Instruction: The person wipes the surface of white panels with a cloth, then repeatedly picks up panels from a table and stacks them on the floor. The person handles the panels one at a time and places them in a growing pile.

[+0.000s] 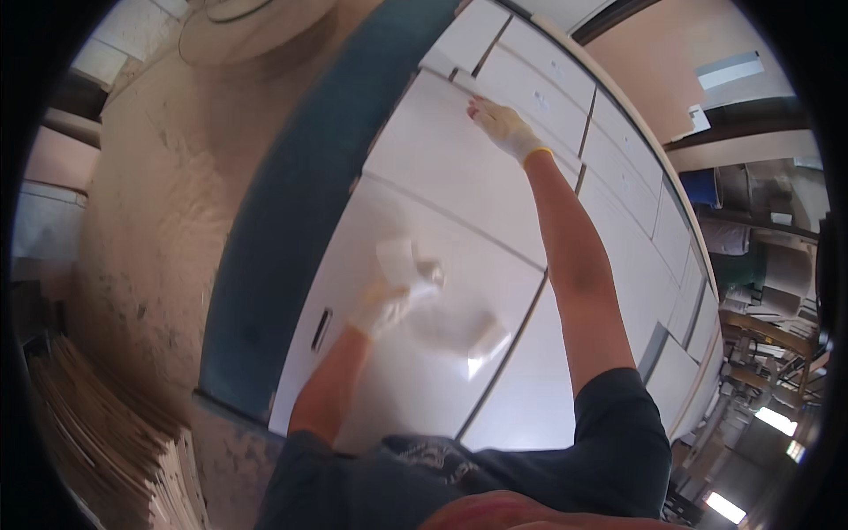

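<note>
White glossy panels lie side by side in front of me, with dark gaps between them. Over the nearer left panel, my left hand in a pale work glove is closed around a white thing with a rounded end. Motion blurs it, so its kind is unclear. A small dark slot or handle shows near that panel's left edge. My right hand, gloved with bare fingertips, reaches far forward. Its fingers are stretched out beside a narrow white strip, apparently gripping nothing.
A blue-green surface borders the panels on the left. Stacked thin boards stand on the dusty floor at lower left. A round pale object lies at far left. Cluttered shelving lines the right side.
</note>
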`<state>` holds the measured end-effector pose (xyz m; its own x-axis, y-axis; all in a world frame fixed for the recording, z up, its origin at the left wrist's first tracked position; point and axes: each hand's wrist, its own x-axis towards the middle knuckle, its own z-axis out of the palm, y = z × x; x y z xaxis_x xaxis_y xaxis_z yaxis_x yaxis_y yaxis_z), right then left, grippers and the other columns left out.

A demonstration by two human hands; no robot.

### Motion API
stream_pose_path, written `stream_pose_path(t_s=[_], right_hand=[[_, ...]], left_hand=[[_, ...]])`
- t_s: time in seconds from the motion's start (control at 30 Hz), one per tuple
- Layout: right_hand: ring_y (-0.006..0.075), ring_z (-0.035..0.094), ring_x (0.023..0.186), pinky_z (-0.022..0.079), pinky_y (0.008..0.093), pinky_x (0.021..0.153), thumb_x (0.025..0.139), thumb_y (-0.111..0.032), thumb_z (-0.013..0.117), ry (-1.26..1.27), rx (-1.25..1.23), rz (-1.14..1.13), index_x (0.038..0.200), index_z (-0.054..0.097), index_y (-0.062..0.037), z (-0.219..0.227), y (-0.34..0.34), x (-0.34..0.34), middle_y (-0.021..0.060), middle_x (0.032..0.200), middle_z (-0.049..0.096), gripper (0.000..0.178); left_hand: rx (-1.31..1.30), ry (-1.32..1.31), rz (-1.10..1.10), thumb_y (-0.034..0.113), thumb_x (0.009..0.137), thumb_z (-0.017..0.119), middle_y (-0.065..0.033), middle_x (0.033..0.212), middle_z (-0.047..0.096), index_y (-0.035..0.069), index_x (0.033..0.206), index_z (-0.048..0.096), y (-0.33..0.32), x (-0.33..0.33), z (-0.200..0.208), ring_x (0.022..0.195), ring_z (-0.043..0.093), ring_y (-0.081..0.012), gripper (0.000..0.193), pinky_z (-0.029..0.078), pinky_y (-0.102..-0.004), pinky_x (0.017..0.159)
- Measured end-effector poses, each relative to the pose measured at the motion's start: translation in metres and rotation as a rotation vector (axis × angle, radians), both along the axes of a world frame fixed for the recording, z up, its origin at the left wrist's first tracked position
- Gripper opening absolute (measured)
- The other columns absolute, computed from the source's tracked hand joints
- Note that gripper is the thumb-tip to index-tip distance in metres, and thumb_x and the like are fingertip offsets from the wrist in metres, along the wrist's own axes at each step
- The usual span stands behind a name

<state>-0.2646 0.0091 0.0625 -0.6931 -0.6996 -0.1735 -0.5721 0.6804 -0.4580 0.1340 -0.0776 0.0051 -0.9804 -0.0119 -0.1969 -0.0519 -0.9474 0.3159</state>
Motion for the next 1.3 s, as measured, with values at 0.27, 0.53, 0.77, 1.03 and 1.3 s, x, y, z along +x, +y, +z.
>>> stream_pose_path(t_s=[0.27, 0.53, 0.77, 1.03, 1.3], right_hand=[[0.0205, 0.07, 0.098, 0.055, 0.0312, 0.089, 0.091, -0.004, 0.064, -0.511, -0.253, 0.015, 0.113, 0.07, 0.0017, 0.081, 0.022, 0.292, 0.0092, 0.11, 0.071, 0.023], [0.0227, 0.067, 0.108, 0.056, 0.0348, 0.088, 0.086, -0.008, 0.076, -0.227, -0.25, -0.041, 0.119, 0.07, -0.0053, 0.104, 0.041, 0.361, 0.0083, 0.113, 0.069, 0.034], [0.0269, 0.065, 0.094, 0.055, 0.0374, 0.078, 0.086, -0.015, 0.076, -0.344, -0.148, 0.055, 0.111, 0.073, -0.0084, 0.1, 0.059, 0.348, 0.0069, 0.098, 0.066, 0.026], [0.0268, 0.066, 0.092, 0.053, 0.0396, 0.077, 0.078, -0.008, 0.074, 0.382, -0.202, 0.269, 0.087, 0.068, -0.0116, 0.065, 0.079, 0.352, 0.005, 0.095, 0.066, 0.012], [0.0164, 0.062, 0.077, 0.053, 0.0317, 0.073, 0.092, 0.0, 0.056, 0.113, -0.588, -0.601, 0.094, 0.062, -0.0012, 0.046, 0.106, 0.174, 0.0077, 0.082, 0.067, 0.007]], left_hand=[[-0.013, -0.347, 0.152, 0.015, 0.101, 0.066, -0.0135, 0.12, 0.069, -0.006, 0.13, 0.061, -0.01, 0.047, 0.053, 0.112, 0.069, -0.0271, 0.036, 0.056, -0.045, 0.104], [-0.522, -0.282, -0.059, 0.046, 0.109, 0.05, -0.0126, 0.119, 0.068, -0.005, 0.13, 0.06, -0.009, 0.078, 0.106, 0.109, 0.069, -0.019, 0.056, 0.054, -0.0323, 0.098], [-0.264, -0.593, -0.026, 0.052, 0.106, 0.053, -0.0147, 0.114, 0.069, -0.005, 0.124, 0.064, 0.011, 0.061, 0.087, 0.1, 0.069, -0.0211, 0.061, 0.054, -0.0335, 0.091], [-0.188, -0.698, -0.047, 0.048, 0.108, 0.054, -0.0163, 0.115, 0.068, -0.003, 0.126, 0.059, 0.023, 0.026, 0.033, 0.102, 0.07, -0.0268, 0.055, 0.059, -0.0386, 0.087], [0.522, -0.182, -0.011, 0.062, 0.101, 0.055, -0.0187, 0.122, 0.067, -0.001, 0.128, 0.058, -0.014, 0.025, -0.033, 0.114, 0.067, -0.0292, 0.068, 0.058, -0.0404, 0.088]])
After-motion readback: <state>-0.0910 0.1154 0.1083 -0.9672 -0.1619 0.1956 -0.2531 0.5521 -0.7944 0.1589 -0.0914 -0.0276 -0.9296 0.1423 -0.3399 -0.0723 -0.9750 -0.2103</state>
